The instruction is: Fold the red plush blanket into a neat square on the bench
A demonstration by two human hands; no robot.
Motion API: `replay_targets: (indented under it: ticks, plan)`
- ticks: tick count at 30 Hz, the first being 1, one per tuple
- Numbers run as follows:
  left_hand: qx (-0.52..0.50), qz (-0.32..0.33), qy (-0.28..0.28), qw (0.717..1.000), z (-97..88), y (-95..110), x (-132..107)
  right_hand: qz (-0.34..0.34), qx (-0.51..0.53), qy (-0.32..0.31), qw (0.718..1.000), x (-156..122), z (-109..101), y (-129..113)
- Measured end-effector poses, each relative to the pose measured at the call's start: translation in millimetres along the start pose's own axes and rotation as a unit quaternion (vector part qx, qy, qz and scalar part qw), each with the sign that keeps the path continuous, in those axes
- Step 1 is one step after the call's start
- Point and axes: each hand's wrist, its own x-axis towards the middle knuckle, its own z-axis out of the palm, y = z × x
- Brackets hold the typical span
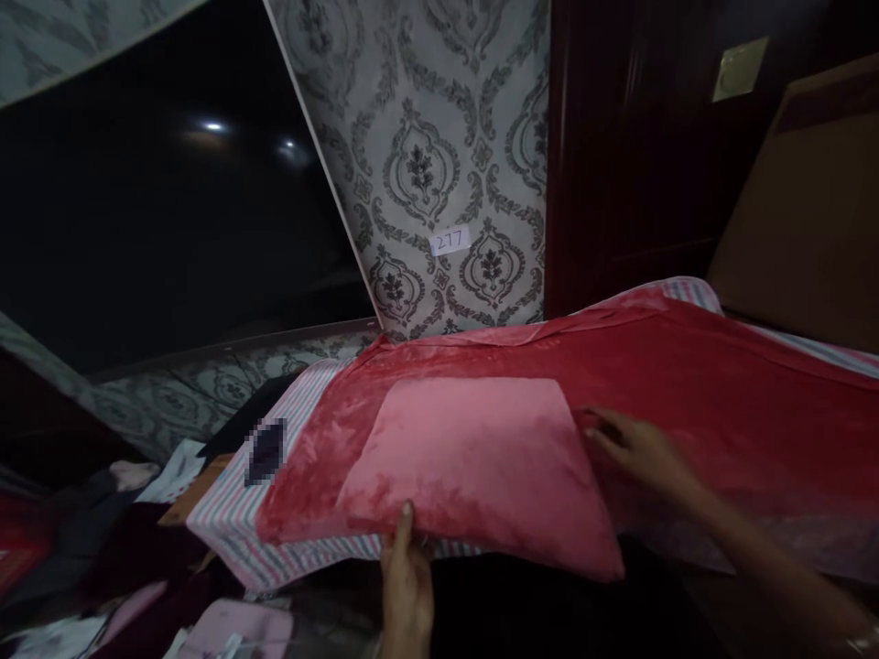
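A pink pillow (473,448) lies on a red plush blanket (742,384), its near right corner jutting past the blanket's front edge. My left hand (408,577) grips the pillow's near edge, thumb on top and the fingers hidden underneath. Beside the pillow's right side is my right hand (635,448), its fingers curled together close to the edge. Whether those fingertips pinch fabric is unclear.
Striped cloth (302,412) shows under the blanket. A large dark screen (171,201) stands at left and a cardboard box (810,210) at back right. Papers, clothing and a pink item (240,627) lie at lower left. A paper label (450,241) reading 277 is on the wallpaper.
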Motion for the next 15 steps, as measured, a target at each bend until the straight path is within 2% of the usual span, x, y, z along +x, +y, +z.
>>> replay_targets:
  ticks: [3,5,10,15]
  plan:
    - [0.007,-0.033,-0.026,0.999,4.6,-13.6,-14.2,-0.082,-0.01,-0.013,0.996,42.3,13.5,-30.2]
    - [0.015,-0.045,-0.041,0.998,6.9,-21.4,-21.3,-0.101,-0.015,-0.052,0.993,72.1,32.3,-49.9]
    - [0.031,-0.049,-0.053,0.997,6.8,-33.4,-23.6,-0.083,-0.029,-0.16,0.983,136.5,85.5,-79.9]
    - [0.037,-0.042,-0.015,0.998,1.6,-47.4,-10.3,-0.065,-0.001,-0.214,0.975,170.4,122.8,-88.1]
